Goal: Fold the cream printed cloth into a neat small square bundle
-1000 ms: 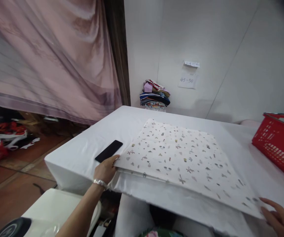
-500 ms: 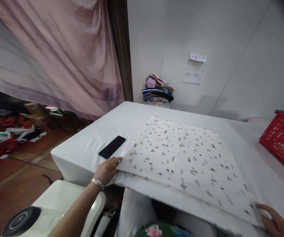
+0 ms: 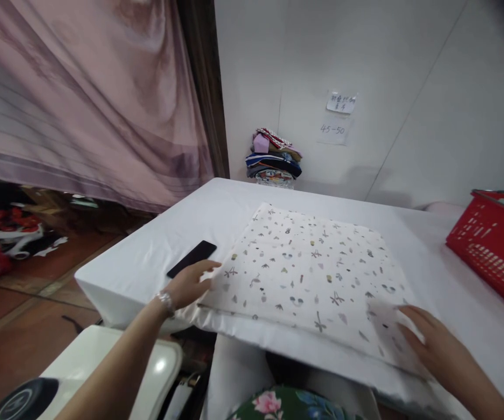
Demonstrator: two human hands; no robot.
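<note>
A white cloth (image 3: 287, 274) printed with small grey, green and brown motifs lies folded flat on the white-covered table. My left hand (image 3: 193, 283) is at the cloth's near left corner, fingers apart and holding nothing. Over the near right part of the cloth is my right hand (image 3: 431, 338), its thumb and fingers spread. Some blur lies around its fingertips, so I cannot tell whether they touch the fabric. A black phone (image 3: 193, 258) lies left of the cloth, just beyond my left hand.
A red plastic basket (image 3: 492, 245) stands on the right of the table (image 3: 186, 216). Against the wall is a stack of folded clothes (image 3: 273, 160). A pink curtain (image 3: 147, 105) hangs at left. A cream-coloured stool-like surface (image 3: 98, 356) bears a dark round object (image 3: 24, 402).
My right hand has left the cloth's near right corner and moved left and inward over the fabric. My left hand has opened off the left corner. The view has shifted slightly.
</note>
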